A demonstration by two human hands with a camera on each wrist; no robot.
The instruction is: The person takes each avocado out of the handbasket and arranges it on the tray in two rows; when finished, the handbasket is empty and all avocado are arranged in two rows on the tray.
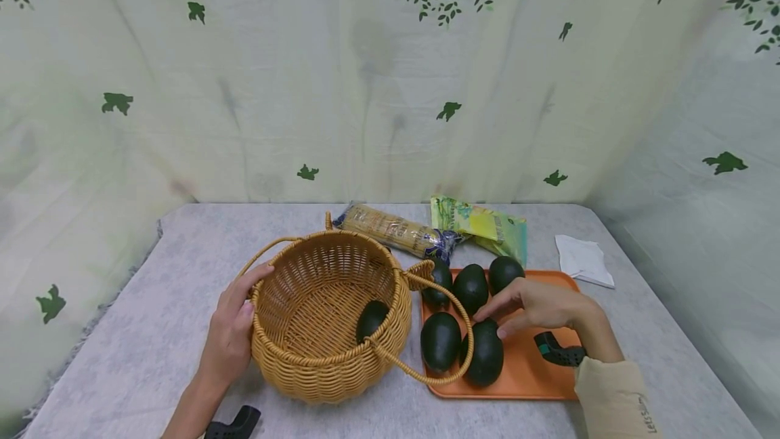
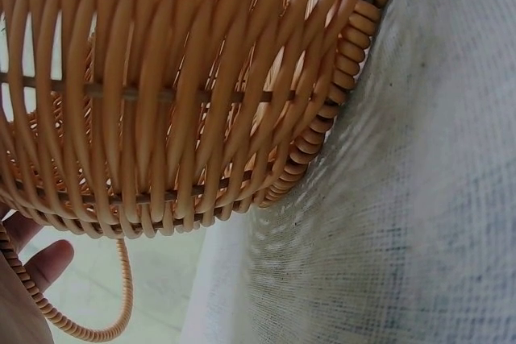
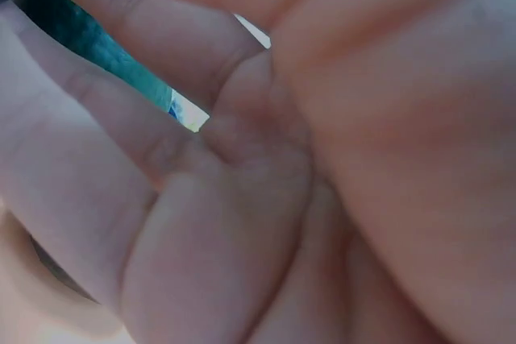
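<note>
Left hand steadying basket, right hand over the dark fruit on the tray.

Head view: left hand (image 1: pixel 231 330), fingers straight, rests vs. the left rim of the round woven wicker basket (image 1: pixel 292 351) at lower centre; one dark green oval fruit (image 1: pixel 370 320) lies inside it. Right hand (image 1: pixel 539 305), fingers relaxed & apart, reaches over the orange plastic tray (image 1: pixel 536 371) at lower right; fingertips near or on the nearest dark green oval fruit (image 1: pixel 485 352), w/ nothing gripped. Four more fruit sit alongside.
Left wrist view: basket wall (image 2: pixel 177 94) fills the upper left, grey cloth-covered table (image 2: pixel 403 223) at right; basket looks stiff & light.
Right wrist view: only close-up fingers (image 3: pixel 201 199); can't tell contact.
Fruit prob. firm, smooth, a bit slippery, moderately heavy – best cupped round its middle.
</note>
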